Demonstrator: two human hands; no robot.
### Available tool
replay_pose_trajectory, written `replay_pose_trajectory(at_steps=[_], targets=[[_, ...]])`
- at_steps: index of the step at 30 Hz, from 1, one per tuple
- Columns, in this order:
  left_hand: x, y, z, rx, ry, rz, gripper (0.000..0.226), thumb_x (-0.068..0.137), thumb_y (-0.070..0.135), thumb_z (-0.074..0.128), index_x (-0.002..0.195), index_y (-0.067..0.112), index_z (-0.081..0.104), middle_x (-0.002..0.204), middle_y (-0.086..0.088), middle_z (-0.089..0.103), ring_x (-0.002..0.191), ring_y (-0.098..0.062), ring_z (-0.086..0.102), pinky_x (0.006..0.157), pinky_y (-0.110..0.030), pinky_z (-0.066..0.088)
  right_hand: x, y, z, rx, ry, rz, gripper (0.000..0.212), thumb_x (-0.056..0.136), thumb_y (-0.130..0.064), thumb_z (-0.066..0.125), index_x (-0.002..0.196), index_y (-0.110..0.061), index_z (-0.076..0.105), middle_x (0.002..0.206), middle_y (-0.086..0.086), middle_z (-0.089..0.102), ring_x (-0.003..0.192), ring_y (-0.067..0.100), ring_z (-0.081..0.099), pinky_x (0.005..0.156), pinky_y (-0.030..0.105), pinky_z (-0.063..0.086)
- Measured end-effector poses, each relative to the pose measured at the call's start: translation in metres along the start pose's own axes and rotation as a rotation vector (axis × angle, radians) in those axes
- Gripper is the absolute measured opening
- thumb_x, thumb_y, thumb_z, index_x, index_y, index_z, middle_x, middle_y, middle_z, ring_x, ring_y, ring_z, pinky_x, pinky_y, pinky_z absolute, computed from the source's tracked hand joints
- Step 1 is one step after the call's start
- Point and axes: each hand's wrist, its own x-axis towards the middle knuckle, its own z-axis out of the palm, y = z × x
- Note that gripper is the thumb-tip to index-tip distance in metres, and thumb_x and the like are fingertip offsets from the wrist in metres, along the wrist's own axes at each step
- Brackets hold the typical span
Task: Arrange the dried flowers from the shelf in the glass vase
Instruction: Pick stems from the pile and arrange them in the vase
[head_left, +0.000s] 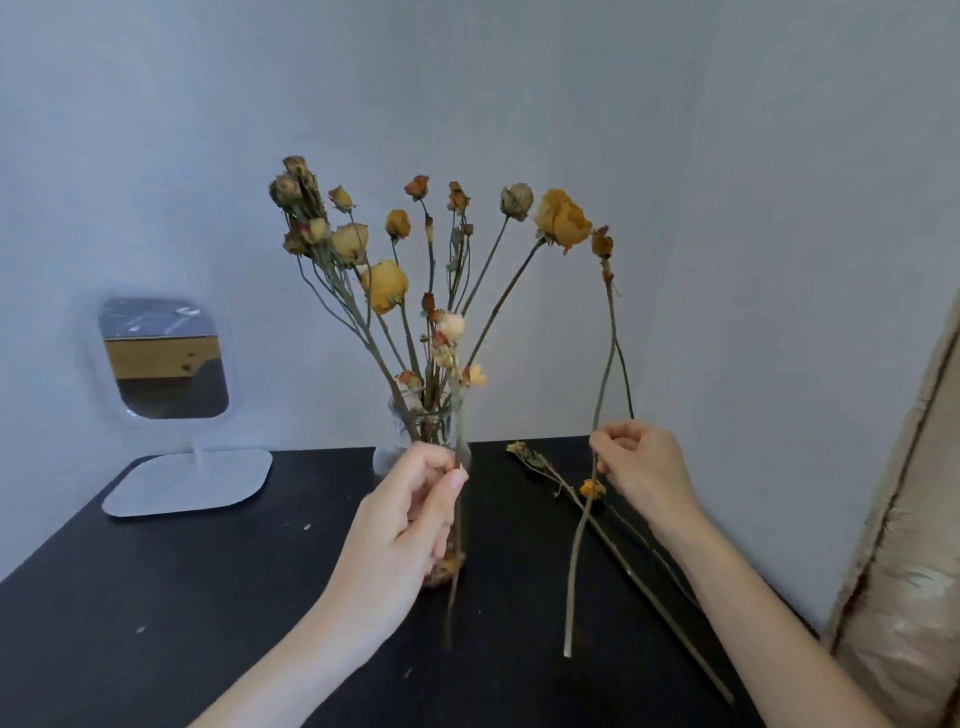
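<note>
A glass vase (410, 423) stands on the black table (208, 597), partly hidden behind my left hand. Several dried yellow and orange roses (384, 286) fan out of it. My left hand (405, 525) pinches a thin dried stem with small pale blooms (451, 327), held upright in front of the vase. My right hand (641, 465) grips a long forked stem (605, 358) that carries a small orange bud at its top, to the right of the vase. One more dried stem (597, 530) with a small orange bloom lies flat on the table under my right hand.
A white table mirror (166, 358) on a flat white base (187, 486) stands at the back left. A pale grey wall closes the back. A beige padded edge (904, 571) rises at the right. Small petal crumbs dot the table.
</note>
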Motion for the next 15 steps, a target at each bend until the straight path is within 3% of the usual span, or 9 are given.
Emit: replay_pose_trajectory(at_steps=[5, 10, 15], targets=[[0.022, 0.021, -0.038, -0.020, 0.273, 0.103, 0.015, 0.082, 0.047, 0.044, 0.081, 0.035, 0.053, 0.064, 0.005, 0.055, 0.048, -0.004, 0.045, 0.043, -0.014, 0.037, -0.007, -0.016, 0.012, 0.005, -0.039, -0.054, 0.013, 0.084, -0.016, 0.063, 0.078, -0.026, 0.057, 0.059, -0.003, 0.063, 0.050, 0.002, 0.056, 0.054, 0.020, 0.041], [0.054, 0.036, -0.062, 0.005, 0.519, 0.188, 0.014, 0.095, 0.027, 0.043, 0.083, 0.033, 0.049, 0.067, 0.011, 0.058, 0.050, -0.004, 0.047, 0.044, -0.011, 0.037, -0.011, -0.026, 0.018, -0.007, -0.062, -0.098, 0.015, 0.085, -0.016, 0.062, 0.077, -0.028, 0.056, 0.060, -0.001, 0.064, 0.043, -0.003, 0.053, 0.052, 0.019, 0.038], [0.076, 0.049, -0.071, 0.030, 0.611, 0.232, 0.016, 0.098, 0.023, 0.042, 0.085, 0.032, 0.047, 0.068, 0.012, 0.059, 0.051, -0.003, 0.047, 0.045, -0.012, 0.037, -0.014, -0.034, 0.019, -0.028, -0.084, -0.133, 0.016, 0.085, -0.016, 0.061, 0.080, -0.029, 0.054, 0.064, 0.001, 0.063, 0.041, -0.003, 0.051, 0.050, 0.016, 0.037]])
